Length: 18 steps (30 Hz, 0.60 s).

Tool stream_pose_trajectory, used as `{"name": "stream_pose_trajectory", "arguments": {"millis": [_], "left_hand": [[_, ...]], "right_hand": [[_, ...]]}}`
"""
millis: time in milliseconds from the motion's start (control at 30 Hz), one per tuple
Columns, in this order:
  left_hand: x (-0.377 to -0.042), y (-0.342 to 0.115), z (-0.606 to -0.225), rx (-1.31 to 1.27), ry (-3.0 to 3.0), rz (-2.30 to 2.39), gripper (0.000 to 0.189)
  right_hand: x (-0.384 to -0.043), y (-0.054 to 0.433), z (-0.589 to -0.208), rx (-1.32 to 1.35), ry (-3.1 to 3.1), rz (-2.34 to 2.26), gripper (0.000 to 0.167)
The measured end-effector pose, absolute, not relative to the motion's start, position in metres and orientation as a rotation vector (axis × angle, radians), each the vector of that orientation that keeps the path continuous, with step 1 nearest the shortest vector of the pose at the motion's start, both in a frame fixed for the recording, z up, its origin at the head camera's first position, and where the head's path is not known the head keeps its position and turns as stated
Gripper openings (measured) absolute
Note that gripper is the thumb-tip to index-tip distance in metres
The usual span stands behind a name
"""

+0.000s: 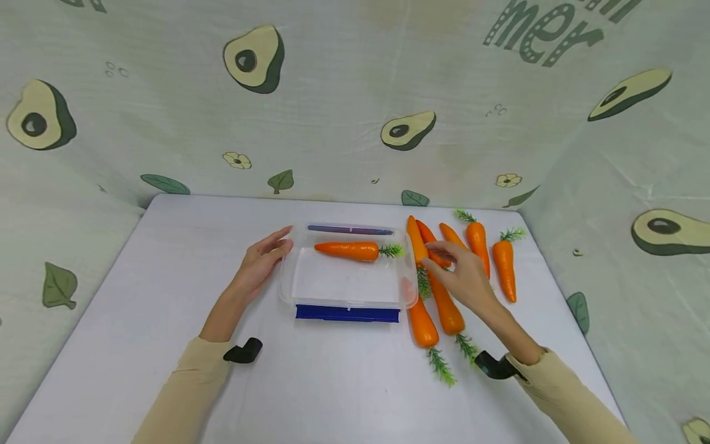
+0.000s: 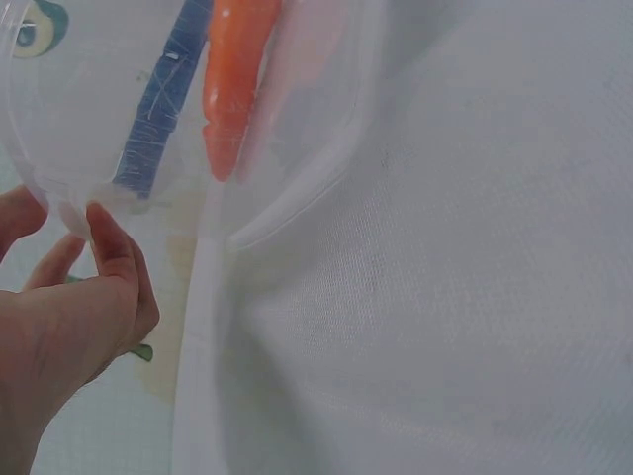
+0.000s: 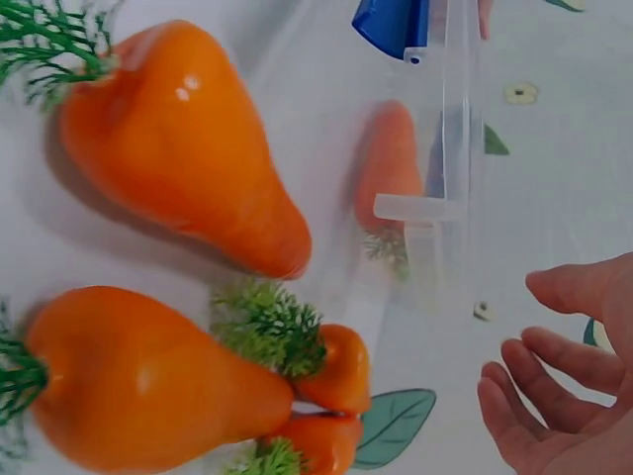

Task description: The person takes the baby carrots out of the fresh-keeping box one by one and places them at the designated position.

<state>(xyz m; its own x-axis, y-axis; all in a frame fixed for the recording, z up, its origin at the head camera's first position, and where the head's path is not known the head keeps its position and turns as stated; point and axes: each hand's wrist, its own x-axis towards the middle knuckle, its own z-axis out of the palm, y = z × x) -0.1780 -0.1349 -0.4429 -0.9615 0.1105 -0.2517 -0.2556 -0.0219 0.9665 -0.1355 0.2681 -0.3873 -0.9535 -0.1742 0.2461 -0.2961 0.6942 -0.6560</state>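
A clear plastic container [image 1: 346, 283] with blue latch flaps [image 1: 347, 313] sits mid-table. Inside it lies one orange carrot [image 1: 349, 250] with a green top, tip toward the left. My left hand [image 1: 257, 265] is at the container's left side; in the left wrist view its thumb and fingers [image 2: 117, 247] pinch the rim near a corner. My right hand [image 1: 463, 274] hovers over the loose carrots [image 1: 444, 302] just right of the container. Its fingers are loosely bent, and the right wrist view shows nothing between thumb and fingers [image 3: 554, 381].
Several carrots lie right of the container, some close against its right wall. Two more carrots, one of them upside down [image 1: 504, 271], lie farther right near the table edge. A cloth with avocado prints [image 1: 344, 74] hangs behind the white table [image 1: 333, 388].
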Motion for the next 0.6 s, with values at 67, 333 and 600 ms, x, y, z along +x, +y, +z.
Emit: {"name": "stream_pose_trajectory", "arguments": {"millis": [67, 333, 600], "left_hand": [[-0.178, -0.135, -0.443, -0.154, 1.998, 2.078, 0.055], [-0.179, -0.134, -0.446, -0.146, 1.991, 2.084, 0.055], [-0.179, -0.135, -0.446, -0.152, 1.992, 2.097, 0.055]], "right_hand": [[-0.141, 0.263, -0.387, 0.403, -2.735, 1.115, 0.035], [-0.161, 0.244, -0.387, 0.455, -2.766, 1.101, 0.038], [-0.181, 0.225, -0.395, 0.565, -2.774, 1.097, 0.039]]}}
